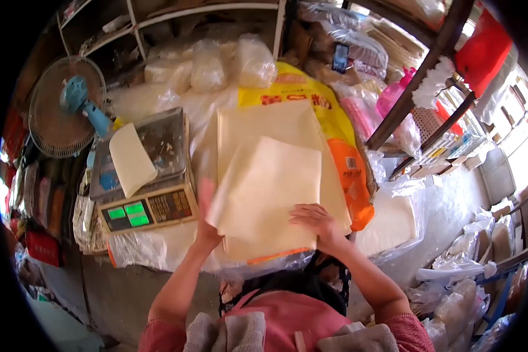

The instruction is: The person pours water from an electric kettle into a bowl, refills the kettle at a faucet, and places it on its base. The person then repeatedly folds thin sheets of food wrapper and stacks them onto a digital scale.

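A stack of large cream sheets (264,120) lies on the work surface before me, with a smaller cream sheet (276,188) on top, tilted to the stack. My right hand (314,222) rests on the lower right of the top sheet, fingers stretched out. At the left edge of that sheet my left hand (209,220) stands on edge, blurred, its fingers pointing up and seemingly extended; the sheet's left corner overlaps the palm. Left of the stack is a digital scale (173,167) with green lit displays, and a folded cream sheet (132,159) lies on its pan.
Beneath the stack is a yellow and orange printed bag (349,170). Clear plastic packages (208,66) stand behind it. A fan (67,105) is at the far left. A dark rack post (416,76) rises at the right, and plastic-wrapped bundles (460,240) lie lower right.
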Tool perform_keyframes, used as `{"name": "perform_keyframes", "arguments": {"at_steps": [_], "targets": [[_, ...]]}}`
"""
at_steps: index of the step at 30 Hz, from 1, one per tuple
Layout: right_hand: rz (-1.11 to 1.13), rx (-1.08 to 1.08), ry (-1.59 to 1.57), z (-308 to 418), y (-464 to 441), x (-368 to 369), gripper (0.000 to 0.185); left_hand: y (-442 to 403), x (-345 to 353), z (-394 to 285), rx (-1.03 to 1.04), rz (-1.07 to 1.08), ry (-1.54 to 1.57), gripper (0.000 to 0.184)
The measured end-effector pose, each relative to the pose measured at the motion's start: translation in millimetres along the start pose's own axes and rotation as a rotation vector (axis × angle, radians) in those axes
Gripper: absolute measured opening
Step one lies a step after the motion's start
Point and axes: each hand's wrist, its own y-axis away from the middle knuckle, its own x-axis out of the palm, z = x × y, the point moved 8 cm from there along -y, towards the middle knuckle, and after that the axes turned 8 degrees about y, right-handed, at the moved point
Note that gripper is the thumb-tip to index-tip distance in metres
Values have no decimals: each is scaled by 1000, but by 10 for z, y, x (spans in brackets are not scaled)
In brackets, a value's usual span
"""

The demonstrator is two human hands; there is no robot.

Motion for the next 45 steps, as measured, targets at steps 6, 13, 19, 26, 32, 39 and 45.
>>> {"name": "perform_keyframes", "arguments": {"at_steps": [6, 13, 19, 26, 32, 39, 45], "targets": [[105, 795, -602, -955, 636, 361, 32, 152, 305, 175, -505, 512, -34, 48], [-22, 940, -152, -961, 337, 123, 38, -78, 470, 154, -459, 207, -468, 71], [-86, 771, 87, -1034, 269, 163, 66, 84, 982, 14, 11, 655, -851, 83], [408, 355, 523, -724, 71, 296, 92, -5, 931, 227, 44, 847, -847, 76], [300, 295, 92, -894, 167, -23, 71, -380, 344, 191, -278, 597, -289, 33], [7, 944, 51, -1472, 56, -63, 59, -602, 354, 570, -508, 8, -356, 39], [11, 1045, 244, -1595, -120, -52, 63, -714, 955, 533, -246, 329, -884, 72]]}}
